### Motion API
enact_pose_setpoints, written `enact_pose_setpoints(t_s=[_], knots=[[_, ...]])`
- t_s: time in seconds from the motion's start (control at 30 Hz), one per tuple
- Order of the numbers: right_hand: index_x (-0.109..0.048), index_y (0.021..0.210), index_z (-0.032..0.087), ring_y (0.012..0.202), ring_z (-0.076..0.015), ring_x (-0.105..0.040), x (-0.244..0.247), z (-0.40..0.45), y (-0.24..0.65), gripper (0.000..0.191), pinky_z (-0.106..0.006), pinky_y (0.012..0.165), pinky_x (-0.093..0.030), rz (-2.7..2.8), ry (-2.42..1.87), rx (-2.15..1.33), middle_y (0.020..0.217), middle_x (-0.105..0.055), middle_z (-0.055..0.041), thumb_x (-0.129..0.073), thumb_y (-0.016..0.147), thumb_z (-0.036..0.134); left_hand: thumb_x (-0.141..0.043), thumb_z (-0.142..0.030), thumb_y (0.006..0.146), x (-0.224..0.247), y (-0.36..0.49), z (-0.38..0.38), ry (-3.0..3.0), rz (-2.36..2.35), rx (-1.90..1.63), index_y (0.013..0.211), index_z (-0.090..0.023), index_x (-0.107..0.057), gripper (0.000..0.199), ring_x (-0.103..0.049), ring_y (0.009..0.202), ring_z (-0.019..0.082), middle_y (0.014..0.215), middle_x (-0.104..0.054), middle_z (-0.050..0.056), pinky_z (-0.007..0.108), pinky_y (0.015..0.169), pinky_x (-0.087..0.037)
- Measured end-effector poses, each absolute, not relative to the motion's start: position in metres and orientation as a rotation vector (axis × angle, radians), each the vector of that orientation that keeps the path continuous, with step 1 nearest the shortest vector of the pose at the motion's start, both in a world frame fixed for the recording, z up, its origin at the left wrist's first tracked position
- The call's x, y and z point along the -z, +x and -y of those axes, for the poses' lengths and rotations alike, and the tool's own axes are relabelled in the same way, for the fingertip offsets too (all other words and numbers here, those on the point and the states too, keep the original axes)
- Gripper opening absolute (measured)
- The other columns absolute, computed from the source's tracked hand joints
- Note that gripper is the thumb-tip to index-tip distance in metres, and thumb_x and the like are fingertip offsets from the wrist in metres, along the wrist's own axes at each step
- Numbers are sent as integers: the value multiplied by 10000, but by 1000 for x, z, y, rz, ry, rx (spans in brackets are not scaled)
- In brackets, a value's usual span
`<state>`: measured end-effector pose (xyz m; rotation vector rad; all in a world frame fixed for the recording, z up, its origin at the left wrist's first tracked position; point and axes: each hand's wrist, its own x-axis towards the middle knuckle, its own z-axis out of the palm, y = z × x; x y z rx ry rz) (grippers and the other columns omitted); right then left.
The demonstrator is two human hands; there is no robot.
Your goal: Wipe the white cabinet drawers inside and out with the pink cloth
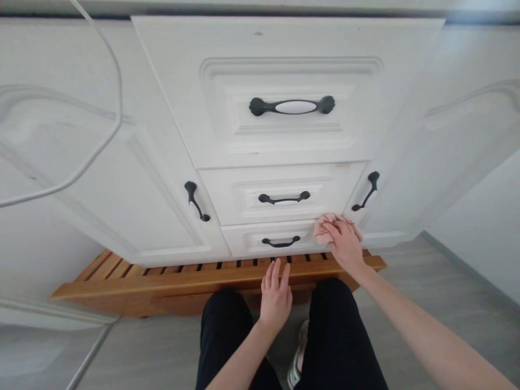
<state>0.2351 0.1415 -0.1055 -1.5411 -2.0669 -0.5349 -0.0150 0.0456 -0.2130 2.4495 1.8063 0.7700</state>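
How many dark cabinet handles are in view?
5: the top drawer's handle, the middle drawer's handle, the bottom drawer's handle, the left door's handle and the right door's handle.

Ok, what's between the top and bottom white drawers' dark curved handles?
Head view: the white panelled middle drawer front and its slim dark curved handle.

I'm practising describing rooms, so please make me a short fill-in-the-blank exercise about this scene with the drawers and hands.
1. The pink cloth is in the ____ hand.
2. The left hand holds ____.
3. The stack has ____ drawers.
4. The drawers' fronts are ____ in colour.

Missing words: right; nothing; three; white.
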Motion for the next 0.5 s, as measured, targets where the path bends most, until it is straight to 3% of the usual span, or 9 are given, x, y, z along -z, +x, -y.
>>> enact_pose_setpoints(t_s=[0.17, 0.37, 0.5], knots=[[-661, 1256, 225, 914, -288, -566, 118, -83, 262, 450, -465, 834, -521, 1891, -1784, 322, 963, -599, -91, -461, 859, 162, -446, -154, 953, 163, -10, -98, 2552, -1822, -767, 1548, -171, -327, 607, -349, 1460, 293, 1549, -449, 129, 466, 1161, -369], [-701, 1056, 246, 953, -334, -651, 157, -12, 280, 347, -521, 873, -540, 1372, -1842, -221, 1013, -695, -95, -528, 788, 382, -528, -132, 883, 145, -4, -120, 2471, -1819, -702, 1332, -165, -517, 450, -509, 1225, 277, 1278, -594, 107, 438, 1090, -401], [-702, 1043, 252, 964, -317, -675, 151, 8, 262, 395, -437, 815, -555, 939, -1862, -559, 1016, -742, -57, -591, 685, 378, -541, -138, 882, 141, 3, -109, 2406, -1872, -715, 1239, -173, -546, 359, -523, 1155, 271, 1175, -606, 99, 450, 1048, -415]])
